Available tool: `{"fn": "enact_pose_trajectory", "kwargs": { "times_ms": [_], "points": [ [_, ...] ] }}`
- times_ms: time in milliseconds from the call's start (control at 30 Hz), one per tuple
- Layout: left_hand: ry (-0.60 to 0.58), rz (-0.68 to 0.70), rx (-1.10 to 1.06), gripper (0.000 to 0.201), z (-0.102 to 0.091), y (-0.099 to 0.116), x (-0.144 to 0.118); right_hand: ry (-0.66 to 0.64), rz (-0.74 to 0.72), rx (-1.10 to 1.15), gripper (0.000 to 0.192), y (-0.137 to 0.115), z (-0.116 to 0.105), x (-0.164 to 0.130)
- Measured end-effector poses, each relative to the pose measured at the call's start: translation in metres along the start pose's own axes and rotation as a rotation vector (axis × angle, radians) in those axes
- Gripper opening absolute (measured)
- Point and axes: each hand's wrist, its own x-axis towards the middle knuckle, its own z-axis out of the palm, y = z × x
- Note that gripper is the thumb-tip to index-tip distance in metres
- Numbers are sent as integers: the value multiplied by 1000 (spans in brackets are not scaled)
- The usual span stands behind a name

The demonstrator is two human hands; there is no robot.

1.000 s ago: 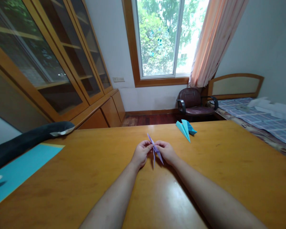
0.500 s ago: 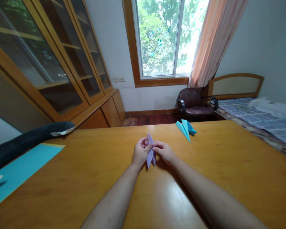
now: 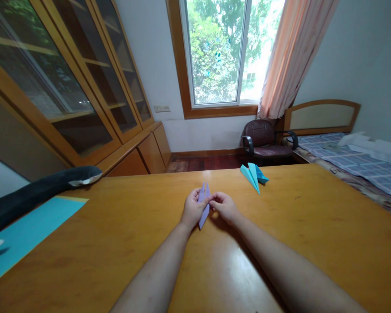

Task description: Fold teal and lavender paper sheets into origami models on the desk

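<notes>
Left hand: the left hand (image 3: 193,210) pinches the purple folded paper (image 3: 203,204) between thumb and fingers, gripping its left side.
Right hand: the right hand (image 3: 226,207) is closed on the same paper from the right, its fingertips (image 3: 213,199) meeting the left thumb at the fold.
Purple folded paper: a narrow, pointed piece held above the wooden table (image 3: 313,234), near the middle of the surface and somewhat toward its far edge; two tips point up and away, one long tip points down toward the person. Whether the lower tip touches the surface cannot be told.
Blue folded paper: a blue paper figure (image 3: 254,175) lies on the table close to the far edge, to the right of the hands and apart from them.
Blue sheet: a flat blue sheet (image 3: 29,230) lies at the left edge of the surface.
Dark plush toy: a dark plush toy (image 3: 35,191) stretches along the far left corner, beside the sheet.
</notes>
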Motion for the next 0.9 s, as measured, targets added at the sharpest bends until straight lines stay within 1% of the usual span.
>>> {"fn": "enact_pose_trajectory", "kwargs": {
  "times_ms": [67,167,233,300,400,567,733,833,900],
  "points": [
    [-43,-51,-2,41,-2,3,0,40,13,70,18,-3,-5,2],
    [-160,-143,67,38,-5,9,-2,102,28,175,29,-5,-13,5],
    [-228,-188,132,36,-8,12,-3,104,24,194,35,-5,-18,7],
    [-275,-216,185,35,-12,13,-3,80,4,178,34,-3,-21,9],
    [-324,-240,221,34,-16,10,-1,54,-30,105,24,-1,-24,10],
    [-365,-231,235,33,-20,5,0,38,-105,-22,15,2,-27,10],
    [-343,-227,236,31,-17,10,-1,8,-169,-210,6,1,-28,9],
    [-324,-221,226,31,-15,12,-2,1,-206,-272,7,-1,-28,7],
    [-321,-218,224,32,-16,11,-1,19,-236,-320,8,-2,-28,6]
  ]
}}
